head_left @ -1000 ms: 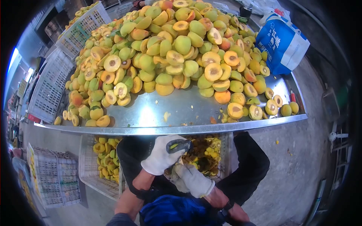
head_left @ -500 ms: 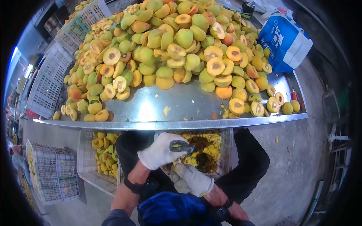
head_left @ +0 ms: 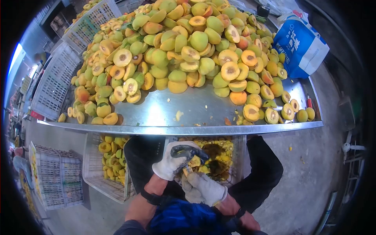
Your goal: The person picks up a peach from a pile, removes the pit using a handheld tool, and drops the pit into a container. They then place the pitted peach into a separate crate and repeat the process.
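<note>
My left hand, in a white glove with dark-coated fingers, is closed around a yellow peach half. Just below it, my right hand in a greyish-white glove is closed on a slim tool, which meets the fruit's underside. Fingers cover most of this tool, so its exact kind is hidden. Both hands are above my lap, in front of a crate between my legs that contains yellow fruit pieces and dark bits.
Halved peaches are heaped on a metal table with a raised front edge. A blue-and-white bag stands at the right corner. Left of my legs is another crate of peach halves; stacked crates stand farther left.
My left hand has turned, and the peach half shows more clearly between its fingers. My right hand stays close beneath it. The whole view has shifted slightly.
</note>
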Available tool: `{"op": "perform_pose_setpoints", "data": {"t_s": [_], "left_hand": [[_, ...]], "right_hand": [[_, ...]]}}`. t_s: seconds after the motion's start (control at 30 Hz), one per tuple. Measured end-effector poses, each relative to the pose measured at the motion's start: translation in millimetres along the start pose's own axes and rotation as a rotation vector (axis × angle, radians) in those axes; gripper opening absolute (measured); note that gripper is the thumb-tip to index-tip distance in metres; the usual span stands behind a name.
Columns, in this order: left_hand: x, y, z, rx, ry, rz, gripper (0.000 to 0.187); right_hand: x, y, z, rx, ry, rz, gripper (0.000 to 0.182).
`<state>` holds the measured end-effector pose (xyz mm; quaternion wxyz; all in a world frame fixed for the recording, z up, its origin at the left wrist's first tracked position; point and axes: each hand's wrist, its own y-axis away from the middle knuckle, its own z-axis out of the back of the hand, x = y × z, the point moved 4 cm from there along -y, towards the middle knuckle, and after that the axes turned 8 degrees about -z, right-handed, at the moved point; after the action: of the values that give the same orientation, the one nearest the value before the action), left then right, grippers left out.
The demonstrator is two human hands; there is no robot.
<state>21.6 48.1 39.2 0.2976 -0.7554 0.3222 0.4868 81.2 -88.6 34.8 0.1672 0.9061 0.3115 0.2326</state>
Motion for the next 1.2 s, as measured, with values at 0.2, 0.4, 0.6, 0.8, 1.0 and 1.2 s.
{"op": "perform_pose_setpoints", "data": {"t_s": [0.2, 0.4, 0.6, 0.8, 1.0, 1.2], "left_hand": [[6.8, 6.6, -9.8, -0.148, 0.139, -0.046, 0.067], [56.0, 18.5, 1.4, -0.343, 0.677, -0.021, 0.069], [5.7, 54.5, 66.8, -0.639, 0.446, 0.024, 0.074], [-123.5, 121.2, 130.0, -0.565, -1.446, -0.076, 0.031], [-173.6, 37.1, 186.9, -0.614, -1.79, 0.199, 0.035], [-148.1, -12.2, 178.6, -0.08, -2.036, 0.594, 0.05]], "right_hand": [[-18.4, -8.3, 14.7, -0.035, 0.155, 0.131, 0.031], [21.5, 15.2, -5.2, 0.062, 0.153, 0.402, 0.038], [3.7, 12.8, 79.0, -0.602, 0.485, 0.273, 0.038], [-27.1, 0.6, 104.6, -0.73, 0.337, 0.099, 0.034], [-15.7, -16.0, 87.2, -0.777, 0.606, 0.125, 0.033], [-32.2, -18.6, 97.8, -0.807, 0.687, 0.091, 0.038]]}}
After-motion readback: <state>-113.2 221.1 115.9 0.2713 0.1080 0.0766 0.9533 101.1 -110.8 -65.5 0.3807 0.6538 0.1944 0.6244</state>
